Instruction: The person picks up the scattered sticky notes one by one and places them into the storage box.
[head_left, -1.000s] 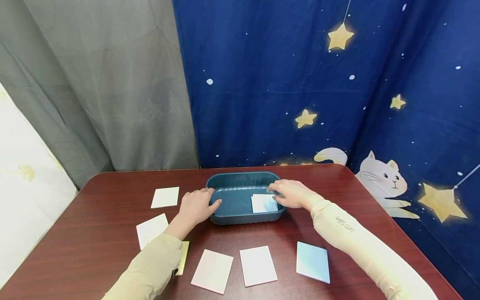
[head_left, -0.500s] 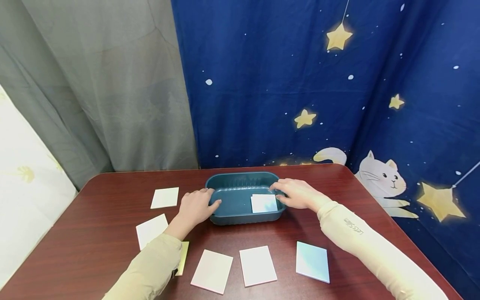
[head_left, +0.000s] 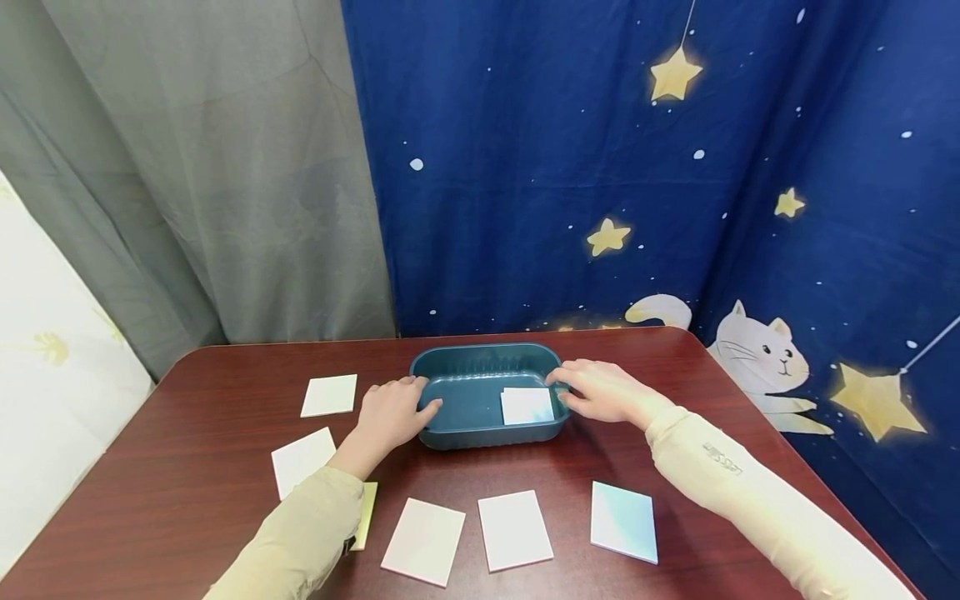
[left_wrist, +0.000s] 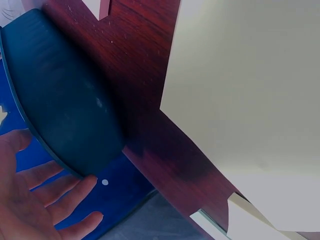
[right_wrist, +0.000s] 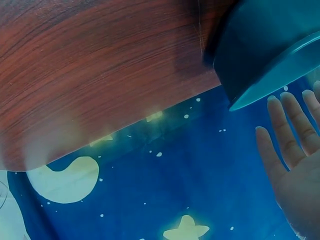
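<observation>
A dark teal oblong plastic basket (head_left: 465,400) stands near the table's far side. Inside it, toward the right, lies a pale white-blue square note pad (head_left: 528,406), with a white edge showing at its left. My left hand (head_left: 392,412) rests at the basket's left end, thumb reaching over the rim; the left wrist view shows its fingers fairly straight along the rim. Over the basket's right end is my right hand (head_left: 603,390), palm down, fingertips by the rim. In the right wrist view its fingers are extended and spread, holding nothing.
Two pale pads (head_left: 329,395) (head_left: 303,457) lie left of the basket. A yellow pad (head_left: 366,517) is partly under the left sleeve. In front lie a pinkish pad (head_left: 424,542), a white pad (head_left: 515,531) and a light-blue pad (head_left: 623,522). Curtains (head_left: 540,167) hang behind the table.
My right hand has drawn back rightward, away from the note pad in the basket to the right rim. The left hand and the pads have stayed put.
</observation>
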